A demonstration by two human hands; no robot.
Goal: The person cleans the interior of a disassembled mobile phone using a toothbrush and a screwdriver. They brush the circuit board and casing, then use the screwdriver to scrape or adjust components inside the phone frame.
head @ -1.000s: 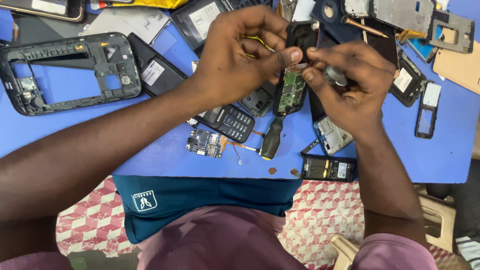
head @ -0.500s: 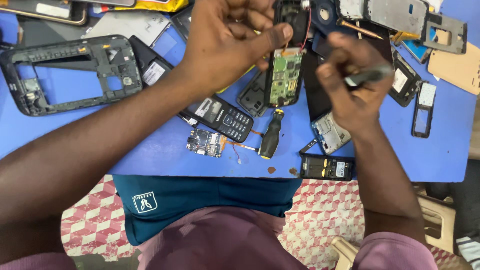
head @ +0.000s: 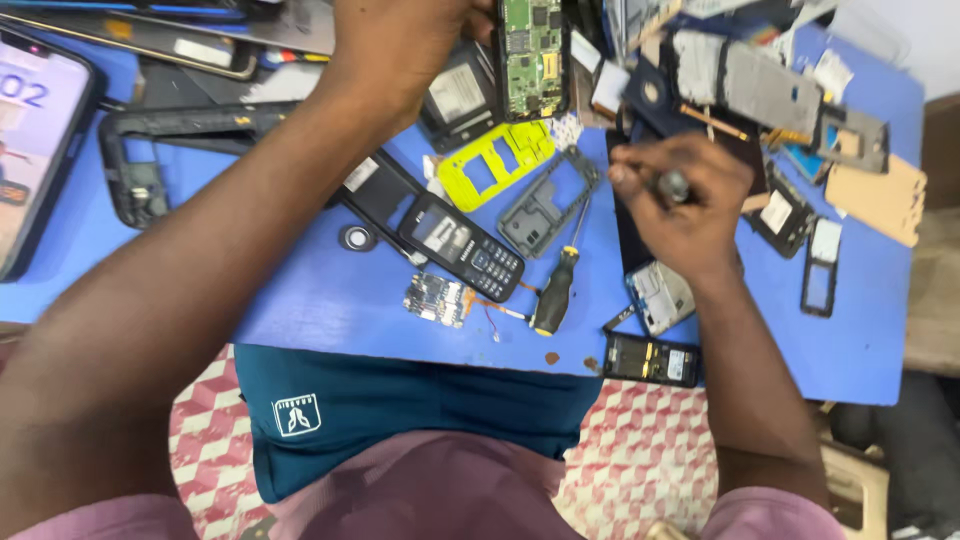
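**Kid:** What do we see from the head camera?

**Me:** My left hand (head: 400, 50) is up at the top edge. It is closed on a green board (head: 532, 55), and I hold the board up over the far side of the blue bench (head: 330, 310).

**Kid:** And the other hand?

**Me:** My right hand (head: 680, 205) is curled shut on a small tool (head: 672, 185). Only its gray end pokes out, so I can't tell what kind it is. That hand is lower, well apart from the board.

**Kid:** What lies under them?

**Me:** A yellow frame (head: 497, 165) and a gray frame (head: 545, 200) lie side by side. A screwdriver (head: 555, 295) lies near the front edge, just right of a black phone (head: 462, 247). A little chip board (head: 437, 298) sits by the phone.

**Kid:** What step is this?

**Me:** I think I am looking the board over, with the tool ready.

**Kid:** What comes next?

**Me:** My guess is the tool tip must meet one tiny spot on the board. So both hands must come close and stay very steady.
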